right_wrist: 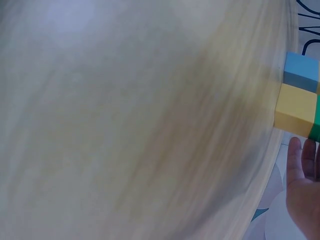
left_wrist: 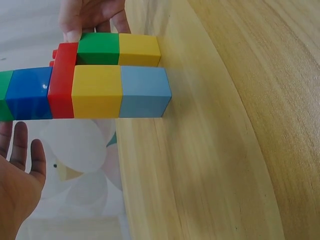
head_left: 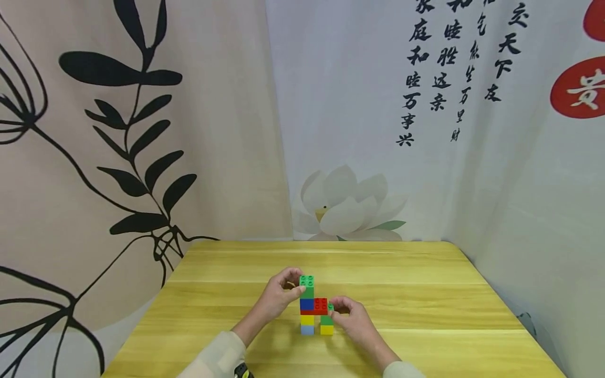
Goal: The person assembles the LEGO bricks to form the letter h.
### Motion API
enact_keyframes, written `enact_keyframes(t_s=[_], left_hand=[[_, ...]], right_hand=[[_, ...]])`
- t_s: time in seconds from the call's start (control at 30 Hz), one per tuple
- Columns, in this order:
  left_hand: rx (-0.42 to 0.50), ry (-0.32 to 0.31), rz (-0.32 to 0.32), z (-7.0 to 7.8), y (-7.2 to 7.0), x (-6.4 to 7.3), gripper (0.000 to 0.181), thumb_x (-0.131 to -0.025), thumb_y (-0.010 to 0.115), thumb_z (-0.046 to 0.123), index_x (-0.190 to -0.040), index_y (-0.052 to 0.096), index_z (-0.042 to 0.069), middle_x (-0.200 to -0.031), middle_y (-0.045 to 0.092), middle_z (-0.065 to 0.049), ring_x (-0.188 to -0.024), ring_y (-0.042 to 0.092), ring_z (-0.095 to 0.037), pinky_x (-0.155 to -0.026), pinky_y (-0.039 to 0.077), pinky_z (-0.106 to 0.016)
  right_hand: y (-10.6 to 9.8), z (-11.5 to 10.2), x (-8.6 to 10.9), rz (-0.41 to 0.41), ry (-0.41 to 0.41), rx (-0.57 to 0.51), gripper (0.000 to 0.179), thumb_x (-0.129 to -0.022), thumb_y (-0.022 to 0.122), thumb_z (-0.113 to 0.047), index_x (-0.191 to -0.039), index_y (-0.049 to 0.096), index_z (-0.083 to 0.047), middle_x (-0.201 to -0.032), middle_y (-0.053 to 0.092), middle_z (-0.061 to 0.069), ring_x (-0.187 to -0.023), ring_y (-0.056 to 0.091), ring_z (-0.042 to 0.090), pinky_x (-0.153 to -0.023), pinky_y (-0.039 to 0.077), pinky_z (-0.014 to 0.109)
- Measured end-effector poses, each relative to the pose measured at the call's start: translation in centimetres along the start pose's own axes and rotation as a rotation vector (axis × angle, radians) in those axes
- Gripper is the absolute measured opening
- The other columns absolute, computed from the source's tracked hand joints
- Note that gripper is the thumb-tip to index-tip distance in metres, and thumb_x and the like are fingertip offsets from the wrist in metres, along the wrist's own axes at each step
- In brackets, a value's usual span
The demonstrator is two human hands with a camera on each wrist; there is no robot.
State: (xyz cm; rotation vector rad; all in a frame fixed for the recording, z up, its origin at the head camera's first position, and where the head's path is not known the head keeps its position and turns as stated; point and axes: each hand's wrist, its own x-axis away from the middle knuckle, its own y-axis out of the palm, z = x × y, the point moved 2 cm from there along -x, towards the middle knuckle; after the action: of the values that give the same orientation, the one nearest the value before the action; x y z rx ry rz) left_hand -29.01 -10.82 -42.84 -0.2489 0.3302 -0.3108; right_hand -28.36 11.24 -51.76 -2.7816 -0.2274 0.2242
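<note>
A structure of toy building bricks stands upright on the table. Its taller column runs from a light blue brick (head_left: 307, 329) up through a yellow brick (left_wrist: 97, 91), a long red brick (left_wrist: 63, 80) and a blue brick (head_left: 306, 304) to a green top brick (head_left: 306, 287). Under the red brick's other end are a lower green brick (left_wrist: 98, 49) and a second yellow brick (right_wrist: 295, 110). My left hand (head_left: 278, 295) pinches the green top brick between thumb and fingers. On the right, my right hand (head_left: 353, 319) pinches a small green brick (head_left: 331, 306) beside the red one.
The wooden table (head_left: 212, 304) reaches back to a curtain (head_left: 236, 131) printed with dark leaves, a lotus and writing. A watch-like dark and yellow object (head_left: 243, 370) shows at the left cuff.
</note>
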Motion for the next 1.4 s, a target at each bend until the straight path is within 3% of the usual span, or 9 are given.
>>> enact_keyframes(t_s=[0.3, 0.83, 1.17, 1.4], left_hand=[[-0.005, -0.001, 0.007, -0.17, -0.02, -0.08, 0.019, -0.093, 0.067, 0.004, -0.111, 0.062, 0.005, -0.095, 0.061, -0.007, -0.092, 0.056, -0.027, -0.082, 0.045, -0.036], [0.028, -0.001, 0.019, -0.23, 0.04, -0.02, 0.021, -0.092, 0.068, 0.004, -0.111, 0.062, 0.003, -0.095, 0.062, -0.008, -0.089, 0.056, -0.024, -0.079, 0.047, -0.030], [0.051, -0.006, 0.035, -0.42, 0.18, 0.03, 0.019, -0.092, 0.068, 0.003, -0.110, 0.062, 0.003, -0.095, 0.061, -0.008, -0.090, 0.055, -0.024, -0.082, 0.045, -0.033], [0.044, -0.017, 0.036, -0.41, 0.25, 0.13, 0.018, -0.092, 0.067, 0.004, -0.110, 0.063, 0.003, -0.095, 0.061, -0.008, -0.088, 0.055, -0.024, -0.076, 0.047, -0.030]], right_hand=[[0.05, 0.08, -0.05, -0.006, 0.015, -0.027, 0.026, -0.092, 0.069, -0.017, -0.114, 0.065, -0.003, -0.105, 0.065, 0.005, -0.098, 0.057, 0.020, -0.081, 0.050, 0.028], [-0.07, -0.03, -0.11, -0.003, 0.014, -0.014, 0.025, -0.092, 0.069, -0.015, -0.113, 0.065, -0.002, -0.105, 0.066, 0.006, -0.098, 0.058, 0.020, -0.081, 0.050, 0.027], [-0.15, -0.05, -0.08, -0.010, 0.015, -0.008, 0.025, -0.093, 0.068, -0.015, -0.114, 0.065, -0.001, -0.106, 0.066, 0.008, -0.099, 0.058, 0.021, -0.082, 0.050, 0.027], [-0.14, -0.04, -0.15, -0.012, 0.022, -0.015, 0.025, -0.092, 0.068, -0.014, -0.114, 0.065, -0.001, -0.105, 0.066, 0.007, -0.098, 0.058, 0.021, -0.082, 0.050, 0.027]])
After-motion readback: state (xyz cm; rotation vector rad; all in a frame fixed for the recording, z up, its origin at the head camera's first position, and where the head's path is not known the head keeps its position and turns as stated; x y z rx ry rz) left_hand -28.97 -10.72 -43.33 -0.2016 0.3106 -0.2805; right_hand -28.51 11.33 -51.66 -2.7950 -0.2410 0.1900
